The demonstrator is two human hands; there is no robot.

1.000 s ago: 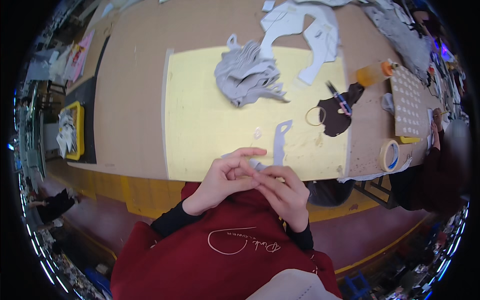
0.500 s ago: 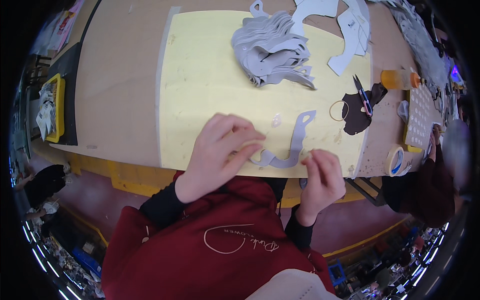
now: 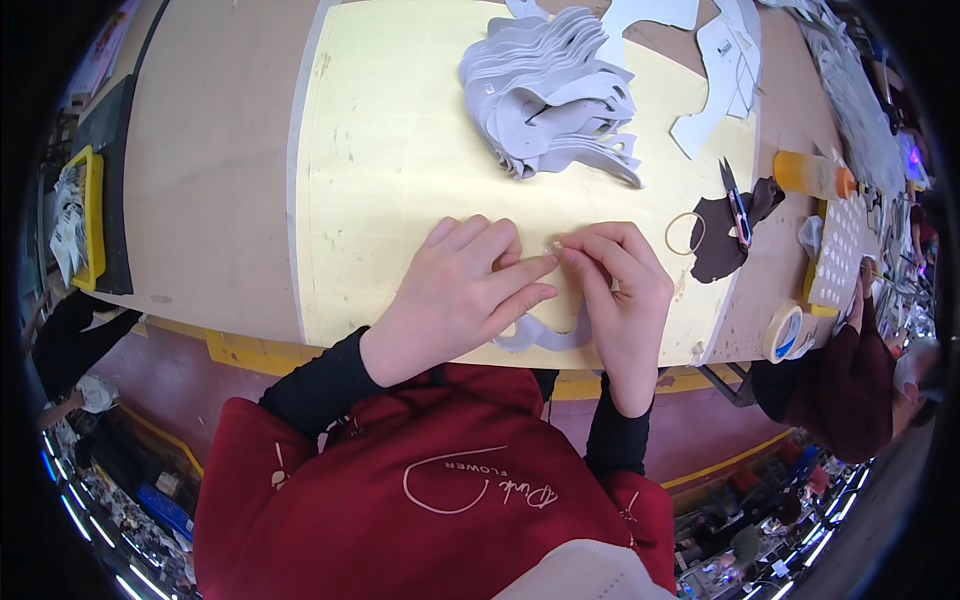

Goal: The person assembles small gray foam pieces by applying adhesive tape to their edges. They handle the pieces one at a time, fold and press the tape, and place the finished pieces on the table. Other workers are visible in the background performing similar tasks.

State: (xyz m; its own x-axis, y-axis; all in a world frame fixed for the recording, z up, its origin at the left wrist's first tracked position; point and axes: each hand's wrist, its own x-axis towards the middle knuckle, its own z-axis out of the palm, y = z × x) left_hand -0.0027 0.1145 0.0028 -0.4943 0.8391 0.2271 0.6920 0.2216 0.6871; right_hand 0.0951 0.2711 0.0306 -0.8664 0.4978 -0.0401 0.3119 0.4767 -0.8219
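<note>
A curved grey cut piece (image 3: 545,337) lies near the front edge of the yellow sheet (image 3: 380,150), partly covered by my hands. My left hand (image 3: 455,285) is above the sheet, its index finger stretched toward the right fingertips and its thumb apart, holding nothing. The thumb and index finger of my right hand (image 3: 625,285) are pinched together; a tiny pale bit shows at their tips, too small to name. Both hands' fingertips nearly meet over a small clear blob on the sheet. Beyond them stands a fanned stack of similar grey pieces (image 3: 545,110).
Thread snips (image 3: 737,205) lie on a dark brown scrap (image 3: 712,240) beside a tan ring (image 3: 685,233). An orange-capped bottle (image 3: 808,176), a tape roll (image 3: 783,332) and a dotted sheet (image 3: 838,255) are at right. White cut pieces (image 3: 715,90) lie behind; a yellow basket (image 3: 92,220) is far left.
Both hands have moved together over the clear blob; the right hand went up and left from beside the grey piece. The view has shifted slightly.
</note>
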